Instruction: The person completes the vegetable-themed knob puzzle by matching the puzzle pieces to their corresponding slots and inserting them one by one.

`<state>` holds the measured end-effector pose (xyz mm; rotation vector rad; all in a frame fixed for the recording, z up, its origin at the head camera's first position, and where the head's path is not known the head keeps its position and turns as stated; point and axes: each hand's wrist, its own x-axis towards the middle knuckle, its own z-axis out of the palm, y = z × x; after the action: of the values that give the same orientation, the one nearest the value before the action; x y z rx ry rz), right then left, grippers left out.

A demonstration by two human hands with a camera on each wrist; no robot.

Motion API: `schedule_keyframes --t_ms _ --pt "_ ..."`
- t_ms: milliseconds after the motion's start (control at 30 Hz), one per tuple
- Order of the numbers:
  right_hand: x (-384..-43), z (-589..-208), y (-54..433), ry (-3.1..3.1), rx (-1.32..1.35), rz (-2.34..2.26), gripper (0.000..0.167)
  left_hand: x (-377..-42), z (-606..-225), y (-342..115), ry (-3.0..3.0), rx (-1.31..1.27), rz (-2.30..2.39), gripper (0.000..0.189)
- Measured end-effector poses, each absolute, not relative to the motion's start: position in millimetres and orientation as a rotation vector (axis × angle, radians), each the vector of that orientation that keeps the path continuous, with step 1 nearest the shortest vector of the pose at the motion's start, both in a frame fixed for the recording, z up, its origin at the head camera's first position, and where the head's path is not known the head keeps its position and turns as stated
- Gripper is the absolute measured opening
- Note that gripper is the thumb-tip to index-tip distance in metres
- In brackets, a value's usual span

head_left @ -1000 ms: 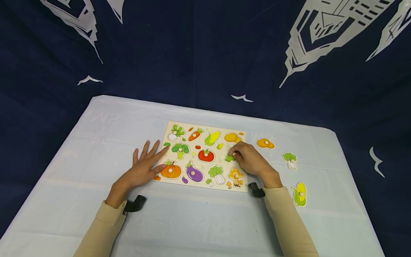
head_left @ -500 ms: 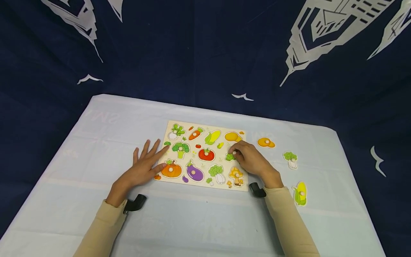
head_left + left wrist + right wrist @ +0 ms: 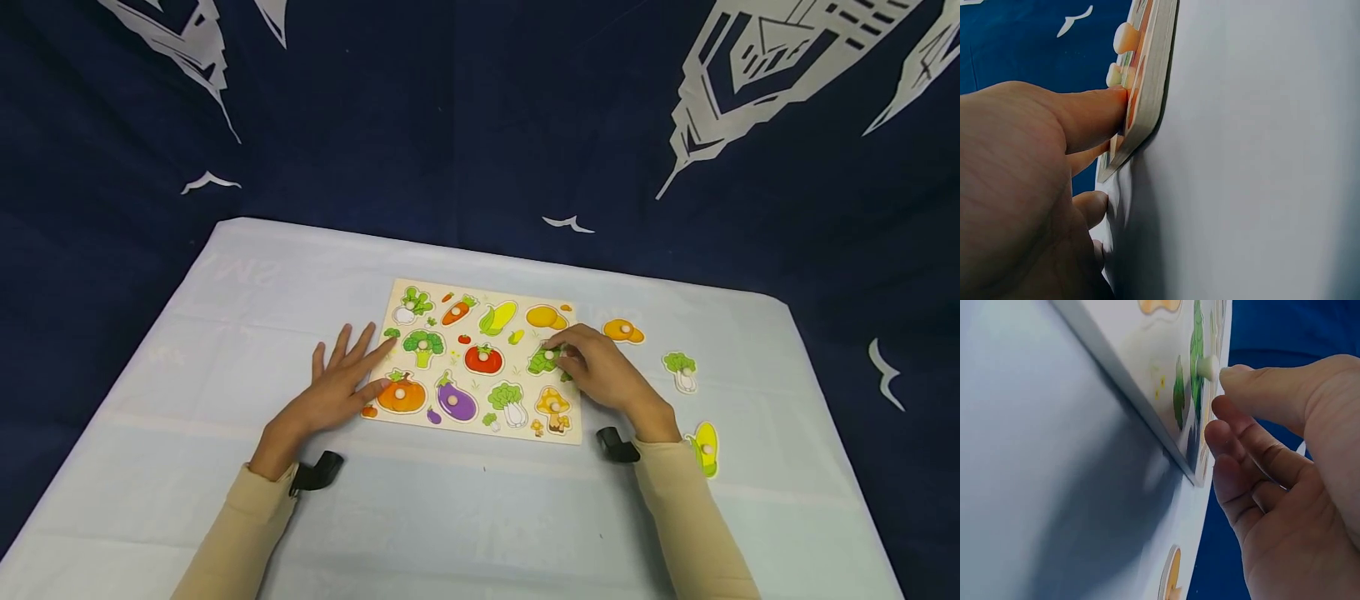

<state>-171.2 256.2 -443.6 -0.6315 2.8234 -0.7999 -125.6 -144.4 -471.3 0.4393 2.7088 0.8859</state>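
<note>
A wooden knob puzzle board (image 3: 450,427) printed with vegetables lies on the table. My left hand (image 3: 335,397) is spread flat at its left edge, thumb by the pumpkin piece (image 3: 400,395). In the left wrist view the thumb (image 3: 1094,115) rests on the board's corner. My right hand (image 3: 600,367) is at the board's right side, beside a green artichoke piece (image 3: 543,358) sitting in the board. The right wrist view has its loosely bent fingers (image 3: 1225,437) holding nothing, with the thumb tip right by the piece's knob (image 3: 1208,367).
Right of the board lie loose potato (image 3: 619,331), bok choy (image 3: 681,372) and corn (image 3: 707,450) pieces; the right sleeve partly covers the corn. Carrot (image 3: 456,312), tomato (image 3: 483,359), eggplant (image 3: 456,400) and mushroom (image 3: 552,404) pieces with knobs sit in the board.
My right hand has let go of the artichoke piece's knob and shifted a little right, so the knob shows. My left hand stays where it was.
</note>
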Motion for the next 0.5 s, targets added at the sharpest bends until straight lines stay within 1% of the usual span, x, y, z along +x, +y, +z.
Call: schedule_keyframes --t_ms 500 --pt "-179.5 -435.6 280.1 2.872 -0.598 -0.817 0.024 -126.3 -472.9 -143.5 2.712 0.439 0.877 0.064"
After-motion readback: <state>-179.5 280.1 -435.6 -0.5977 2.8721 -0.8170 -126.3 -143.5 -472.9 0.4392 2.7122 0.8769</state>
